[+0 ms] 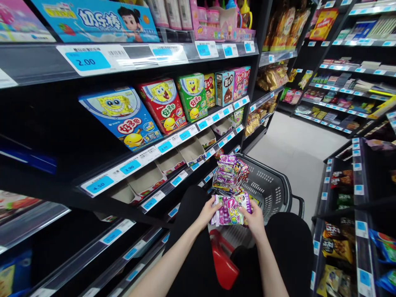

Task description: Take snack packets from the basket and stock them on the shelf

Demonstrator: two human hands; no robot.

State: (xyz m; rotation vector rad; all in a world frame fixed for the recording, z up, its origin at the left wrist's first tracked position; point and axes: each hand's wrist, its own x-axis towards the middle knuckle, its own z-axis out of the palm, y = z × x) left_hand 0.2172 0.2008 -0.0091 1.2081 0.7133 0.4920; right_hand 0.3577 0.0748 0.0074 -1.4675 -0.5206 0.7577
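Note:
A purple-and-white candy packet [231, 209] printed with grapes is held level between my two hands. My left hand [209, 211] grips its left end, and my right hand [254, 216] grips its right end with the thumb on top. More packets may lie beneath it; I cannot tell. Just beyond stands a grey plastic shopping basket [283, 181] on the floor between my knees and the shelf. A heap of small colourful candy packets [230, 171] fills the basket's left side. The basket's red handle [223, 264] hangs toward me.
On the left shelf stand boxed snacks: a blue box [123, 117], a red box [162, 105] and a green box [193, 95]. Below them are open display cartons [170, 161]. A low rack of bagged snacks [337, 249] stands at right. The tiled aisle floor [297, 140] runs ahead.

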